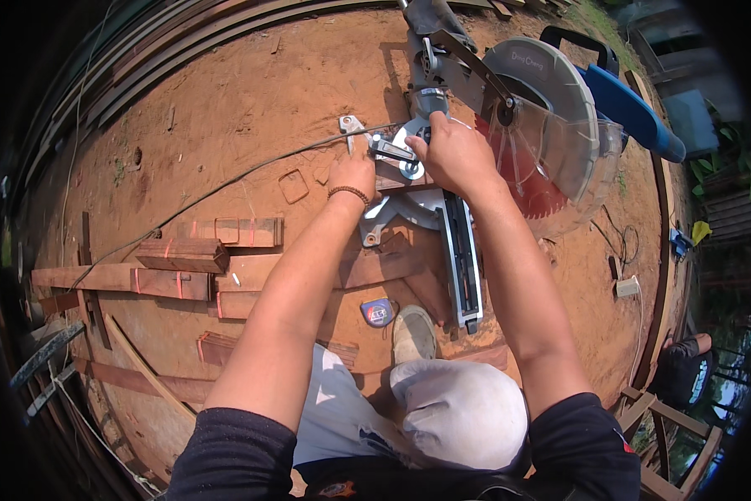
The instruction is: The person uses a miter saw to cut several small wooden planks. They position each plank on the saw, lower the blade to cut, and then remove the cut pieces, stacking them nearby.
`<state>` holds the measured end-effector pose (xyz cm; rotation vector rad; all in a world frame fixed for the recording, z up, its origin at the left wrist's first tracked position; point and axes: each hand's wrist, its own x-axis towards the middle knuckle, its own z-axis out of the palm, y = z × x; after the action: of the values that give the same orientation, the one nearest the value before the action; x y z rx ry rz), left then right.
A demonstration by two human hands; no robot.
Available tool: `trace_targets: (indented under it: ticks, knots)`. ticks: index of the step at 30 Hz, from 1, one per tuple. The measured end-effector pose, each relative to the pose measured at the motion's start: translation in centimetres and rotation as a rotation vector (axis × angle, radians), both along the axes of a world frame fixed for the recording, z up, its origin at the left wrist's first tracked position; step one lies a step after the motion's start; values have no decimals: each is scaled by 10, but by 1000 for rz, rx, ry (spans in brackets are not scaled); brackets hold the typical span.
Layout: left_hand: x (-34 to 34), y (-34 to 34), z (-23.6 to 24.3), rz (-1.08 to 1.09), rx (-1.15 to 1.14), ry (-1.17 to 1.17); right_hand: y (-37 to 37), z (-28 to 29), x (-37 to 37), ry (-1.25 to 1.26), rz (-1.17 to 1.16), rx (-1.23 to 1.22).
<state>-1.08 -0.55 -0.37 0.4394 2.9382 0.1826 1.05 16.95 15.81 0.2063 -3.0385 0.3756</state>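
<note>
Lettering marks the grey saw guard (pixel 564 92), digits the blue tape measure (pixel 377 313)

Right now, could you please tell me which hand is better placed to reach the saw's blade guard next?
Probably the right hand: it is nearer the blade guard, while the left hand is farther away, by the left end of the wood piece.

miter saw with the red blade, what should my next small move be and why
Probably ease the right hand leftward, away from the round red toothed blade: in this view it shows close beside that wrist, while the left hand sits farther off, near the silver metal saw base.
</note>
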Motion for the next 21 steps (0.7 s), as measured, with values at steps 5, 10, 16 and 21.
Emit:
trace_targets:
  ticks: [5,10,16,21]
  knots:
    - [-3,-3,0,-11,-19,-36,2,1,-10,-126,86,45]
    - [-3,-1,0,-3,-31,-29,-2,4,-9,-154,25,182]
    - [2,6,6,1,-98,-67,-2,2,-16,-195,75,211]
    - [3,9,5,11,-76,-39,1,0,-11,-174,117,174]
